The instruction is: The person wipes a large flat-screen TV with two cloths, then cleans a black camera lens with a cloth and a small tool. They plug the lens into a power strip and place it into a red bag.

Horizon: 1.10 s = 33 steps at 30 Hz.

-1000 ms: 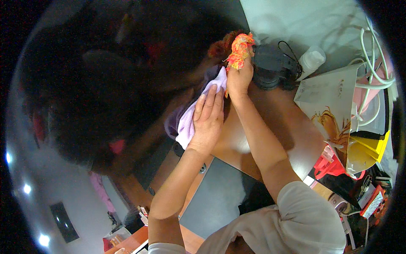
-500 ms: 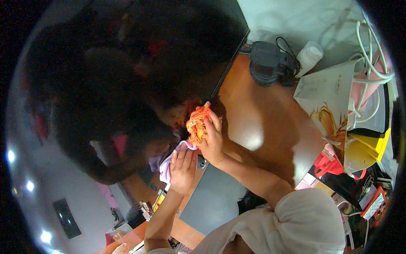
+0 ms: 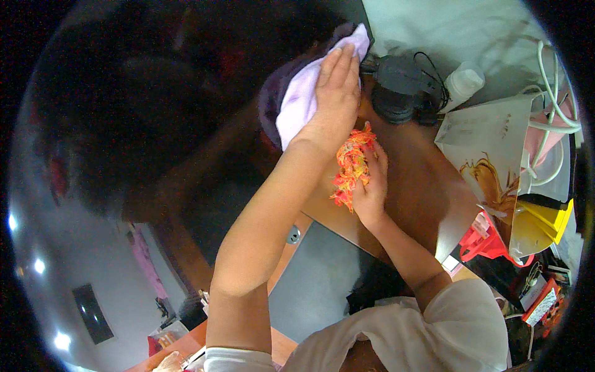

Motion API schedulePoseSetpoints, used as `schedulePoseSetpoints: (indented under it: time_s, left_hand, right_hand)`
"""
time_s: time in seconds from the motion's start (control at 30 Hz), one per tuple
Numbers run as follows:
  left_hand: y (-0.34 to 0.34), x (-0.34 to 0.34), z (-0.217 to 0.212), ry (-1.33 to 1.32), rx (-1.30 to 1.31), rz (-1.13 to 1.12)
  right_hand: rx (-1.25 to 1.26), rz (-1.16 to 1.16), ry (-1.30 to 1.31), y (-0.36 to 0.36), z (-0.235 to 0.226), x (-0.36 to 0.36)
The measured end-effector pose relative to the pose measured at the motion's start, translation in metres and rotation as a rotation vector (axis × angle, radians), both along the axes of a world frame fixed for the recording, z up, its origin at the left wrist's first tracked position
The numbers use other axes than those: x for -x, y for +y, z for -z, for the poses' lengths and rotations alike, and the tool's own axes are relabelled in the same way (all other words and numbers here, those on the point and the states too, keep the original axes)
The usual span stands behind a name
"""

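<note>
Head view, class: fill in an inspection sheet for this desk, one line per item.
Surface: brown desk, glossy, glare near its edge.
Job's things: lilac cloth pressed flat at the desk's far end; orange duster bunched up.
Clutter: white bottle, paper bag, red item, yellow item.
Grippers: left hand flat on the cloth; right hand gripping the duster.
Cables: black cord on a dark device; white cables by the bag.
Surroundings: dark panel below the desk.

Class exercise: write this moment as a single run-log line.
left hand: flat on lilac cloth | right hand: holds orange-yellow duster | surface: brown table | nearby: black device, white bottle
</note>
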<state>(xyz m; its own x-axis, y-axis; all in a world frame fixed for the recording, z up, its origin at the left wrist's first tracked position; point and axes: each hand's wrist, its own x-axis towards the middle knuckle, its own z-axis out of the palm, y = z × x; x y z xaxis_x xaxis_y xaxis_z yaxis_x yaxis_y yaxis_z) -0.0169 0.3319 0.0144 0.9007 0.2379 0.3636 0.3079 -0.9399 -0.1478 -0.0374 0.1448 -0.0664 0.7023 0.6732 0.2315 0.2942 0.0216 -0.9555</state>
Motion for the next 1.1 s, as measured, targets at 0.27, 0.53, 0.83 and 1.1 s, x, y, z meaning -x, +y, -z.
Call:
schedulePoseSetpoints:
  time_s: [0.27, 0.53, 0.83, 1.1]
  left_hand:
    - [-0.057, 0.151, 0.058, 0.228, 0.112, 0.008]
    - [-0.137, 0.238, -0.045, 0.373, 0.311, -0.274]
    - [-0.170, 0.193, -0.076, -0.406, 0.896, -0.503]
    - [-0.211, 0.177, -0.050, -0.911, 1.938, -0.502]
  right_hand:
    - [0.328, -0.176, -0.274, -0.038, -0.016, -0.039]
    - [0.651, -0.472, -0.700, -0.082, -0.123, -0.060]
    - [0.512, -0.384, -0.652, -0.085, -0.154, -0.068]
    - [0.032, -0.621, 0.308, -0.059, -0.098, 0.027]
